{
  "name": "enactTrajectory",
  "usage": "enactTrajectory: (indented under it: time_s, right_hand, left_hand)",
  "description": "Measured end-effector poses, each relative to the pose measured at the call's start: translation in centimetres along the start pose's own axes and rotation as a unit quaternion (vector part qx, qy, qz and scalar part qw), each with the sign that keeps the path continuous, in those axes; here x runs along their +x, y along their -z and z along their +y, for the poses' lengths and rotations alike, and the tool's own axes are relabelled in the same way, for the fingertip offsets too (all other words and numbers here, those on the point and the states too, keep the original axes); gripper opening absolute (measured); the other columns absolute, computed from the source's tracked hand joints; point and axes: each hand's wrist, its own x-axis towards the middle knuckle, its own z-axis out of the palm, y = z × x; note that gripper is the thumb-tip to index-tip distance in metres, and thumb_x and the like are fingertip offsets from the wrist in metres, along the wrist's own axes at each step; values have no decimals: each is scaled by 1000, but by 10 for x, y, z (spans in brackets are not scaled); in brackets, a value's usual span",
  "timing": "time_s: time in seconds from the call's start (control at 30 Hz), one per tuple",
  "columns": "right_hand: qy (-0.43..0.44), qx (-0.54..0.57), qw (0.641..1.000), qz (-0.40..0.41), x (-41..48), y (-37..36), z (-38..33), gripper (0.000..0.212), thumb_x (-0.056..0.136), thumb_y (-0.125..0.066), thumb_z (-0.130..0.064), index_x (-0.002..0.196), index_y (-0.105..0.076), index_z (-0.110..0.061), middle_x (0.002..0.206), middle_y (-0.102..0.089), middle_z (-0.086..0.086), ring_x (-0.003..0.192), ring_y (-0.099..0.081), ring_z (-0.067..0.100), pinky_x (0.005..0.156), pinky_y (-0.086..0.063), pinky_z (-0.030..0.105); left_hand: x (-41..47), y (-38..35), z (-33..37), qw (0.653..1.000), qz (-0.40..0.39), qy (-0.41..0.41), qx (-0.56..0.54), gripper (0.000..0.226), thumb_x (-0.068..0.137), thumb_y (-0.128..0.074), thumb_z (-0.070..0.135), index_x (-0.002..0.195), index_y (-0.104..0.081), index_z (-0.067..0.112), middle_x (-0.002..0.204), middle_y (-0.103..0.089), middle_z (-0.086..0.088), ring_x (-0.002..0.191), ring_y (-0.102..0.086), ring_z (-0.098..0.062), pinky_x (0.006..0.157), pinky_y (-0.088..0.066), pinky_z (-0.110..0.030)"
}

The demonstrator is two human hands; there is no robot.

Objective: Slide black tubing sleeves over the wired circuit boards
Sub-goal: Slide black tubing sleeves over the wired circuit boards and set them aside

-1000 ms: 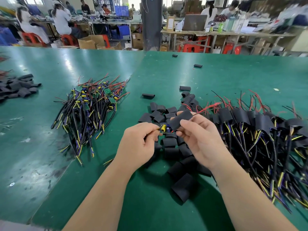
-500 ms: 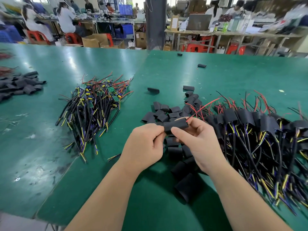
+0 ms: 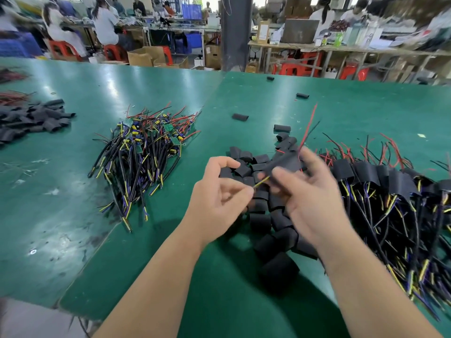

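table (image 3: pixel 61 215) | far left: sleeve heap (image 3: pixel 36 118) | left of centre: boards (image 3: pixel 146 152) | centre: sleeves (image 3: pixel 271 215) | right, touching them: sleeved boards (image 3: pixel 395 191) | behind: stray sleeves (image 3: pixel 240 117) | above centre: left hand (image 3: pixel 219 198), right hand (image 3: pixel 314 201) | beyond table: benches (image 3: pixel 341 48)

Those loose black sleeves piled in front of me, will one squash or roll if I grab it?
Probably soft and light: the loose black sleeves lie flattened and bent in their heap. Unlikely to roll; the stray sleeve rests flat.

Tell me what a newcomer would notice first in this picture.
Two hands meet in the middle: the left hand pinches a yellow wire and the right hand holds a black sleeve. A heap of bare wired boards lies to the left on the green table, a heap of sleeved ones to the right.
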Motion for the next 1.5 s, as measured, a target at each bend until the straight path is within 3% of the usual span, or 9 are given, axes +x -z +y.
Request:
enactTrajectory:
  time_s: [0.13,0.23,0.4,0.63,0.87,1.07,1.3,1.43,1.5]
  right_hand:
    - [148,-116,975,119,12,35,-66,32,82,-71,-13,111,-57,-16,81,-74,8,69,-73,23,61,-58,27]
    - [167,-454,856,182,21,60,-92,29,75,-71,-34,102,-60,-40,78,-73,-2,74,-72,27,73,-58,49]
    - [96,-657,727,173,23,62,-82,48,81,-69,-24,128,-58,-16,122,-64,16,114,-57,34,98,-41,40]
    - [176,-614,760,117,11,30,-58,25,84,-64,-20,109,-67,-19,101,-69,3,93,-61,21,84,-39,25]
    - [189,-614,766,13,1,7,-6,16,86,-61,-15,100,-69,-19,95,-67,-5,90,-60,13,80,-41,21]
    - [193,-591,781,-55,-7,2,14,13,85,-64,-10,95,-70,-15,90,-67,-4,79,-56,2,76,-38,7]
    - [-95,-241,965,-25,-2,2,14,14,87,-65,-10,96,-69,-21,96,-72,0,59,-59,4,56,-41,18]
    - [-143,28,989,-40,2,-2,7,55,61,-78,-26,111,-61,-10,98,-67,10,55,-52,7,48,-39,16]
    - [-120,51,991,-24,4,-2,4,38,70,-75,-26,102,-63,-12,86,-69,7,53,-52,8,48,-40,15]
  left_hand:
    - [10,17,-9,980,102,-19,171,8,85,-57,19,90,-61,17,83,-67,1,80,-62,-14,71,-47,-23]
    - [17,35,-17,901,178,-45,393,16,78,-57,-3,84,-66,7,89,-65,-5,91,-57,-27,82,-42,-31]
    - [28,51,-20,840,265,25,473,24,77,-54,2,93,-69,12,100,-66,-9,96,-53,-33,80,-40,-39]
    - [59,69,-38,679,18,156,717,18,83,-53,11,101,-54,11,101,-65,-6,104,-53,-28,92,-35,-39]
    - [74,80,-47,629,46,147,762,16,91,-59,36,90,-63,21,96,-60,-3,102,-53,-28,91,-30,-39]
    - [88,80,-41,668,44,236,705,21,91,-54,22,110,-57,14,113,-60,-9,112,-50,-30,95,-29,-41]
    - [57,46,11,939,26,106,327,11,99,-37,11,92,-41,18,73,-66,4,67,-55,-3,57,-36,-17]
    - [22,33,29,934,-112,-4,339,18,97,-42,8,87,-39,24,69,-64,6,58,-53,0,57,-37,-12]
    - [15,33,27,921,-139,-4,363,17,97,-42,11,88,-40,25,69,-61,9,63,-54,-7,64,-44,-24]
